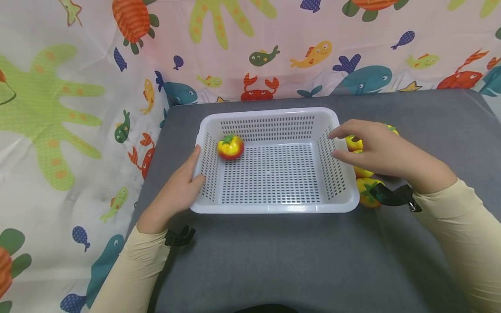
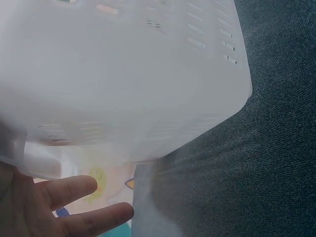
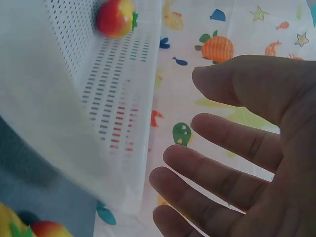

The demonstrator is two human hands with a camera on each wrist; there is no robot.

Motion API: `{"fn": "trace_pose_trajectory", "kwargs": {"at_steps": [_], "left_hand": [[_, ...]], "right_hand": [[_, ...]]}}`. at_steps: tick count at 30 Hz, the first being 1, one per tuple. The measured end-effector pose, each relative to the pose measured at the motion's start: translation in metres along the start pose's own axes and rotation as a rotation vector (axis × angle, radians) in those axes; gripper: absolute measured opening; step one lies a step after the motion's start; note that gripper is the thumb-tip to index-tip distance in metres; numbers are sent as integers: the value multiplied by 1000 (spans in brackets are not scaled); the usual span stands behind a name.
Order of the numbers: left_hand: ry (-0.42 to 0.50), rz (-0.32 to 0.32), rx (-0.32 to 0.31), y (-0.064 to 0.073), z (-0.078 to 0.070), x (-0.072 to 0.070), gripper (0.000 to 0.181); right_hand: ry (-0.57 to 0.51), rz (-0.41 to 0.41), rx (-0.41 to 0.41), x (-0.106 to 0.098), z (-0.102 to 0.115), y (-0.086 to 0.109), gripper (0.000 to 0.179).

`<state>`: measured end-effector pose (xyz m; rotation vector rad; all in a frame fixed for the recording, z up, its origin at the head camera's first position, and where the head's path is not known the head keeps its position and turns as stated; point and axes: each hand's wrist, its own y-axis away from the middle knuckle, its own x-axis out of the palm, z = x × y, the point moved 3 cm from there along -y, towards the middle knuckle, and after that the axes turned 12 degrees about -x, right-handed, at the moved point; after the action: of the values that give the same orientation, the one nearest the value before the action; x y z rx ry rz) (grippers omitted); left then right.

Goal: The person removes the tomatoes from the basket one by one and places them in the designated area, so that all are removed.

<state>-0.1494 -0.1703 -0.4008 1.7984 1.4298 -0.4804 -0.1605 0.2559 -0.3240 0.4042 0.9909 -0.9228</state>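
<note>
A white slotted plastic basket [image 1: 270, 208] stands on the grey cloth. One round yellow-and-red fruit with a green leafy top [image 1: 230, 147] lies inside, at its left end. My left hand [image 1: 176, 191] holds the basket's left side, thumb over the rim; in the left wrist view, two fingers [image 2: 98, 219] extend along the outside. My right hand [image 1: 375, 150] hovers at the right rim, fingers spread and nothing in them. Several similar fruits [image 1: 368, 191] are grouped beside the basket on the right, partly hidden under that hand.
The grey cloth-covered table [image 1: 274, 256] reaches to a curtain [image 1: 235, 52] printed with sea animals, behind and at the left. Dark straps circle both wrists over beige sleeves [image 1: 462, 226].
</note>
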Motion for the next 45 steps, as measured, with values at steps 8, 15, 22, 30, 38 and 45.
{"fn": "trace_pose_trajectory", "kwargs": {"at_steps": [8, 15, 22, 30, 38, 45], "left_hand": [[3, -1, 4, 0, 0, -1, 83], [-5, 0, -10, 0, 0, -1, 83], [-2, -7, 1, 1, 1, -1, 82], [-24, -22, 12, 0, 1, -1, 81], [-3, -13, 5, 2, 1, -1, 82], [3, -12, 8, 2, 1, -1, 82]], "right_hand": [[-16, 21, -37, 4, 8, -22, 46], [-32, 58, -47, 12, 14, -42, 44], [-29, 69, -60, 22, 22, -61, 43], [-14, 78, -117, 37, 25, -78, 40], [-45, 91, -120, 54, 33, -93, 40], [-60, 114, -128, 64, 41, -108, 42]]}}
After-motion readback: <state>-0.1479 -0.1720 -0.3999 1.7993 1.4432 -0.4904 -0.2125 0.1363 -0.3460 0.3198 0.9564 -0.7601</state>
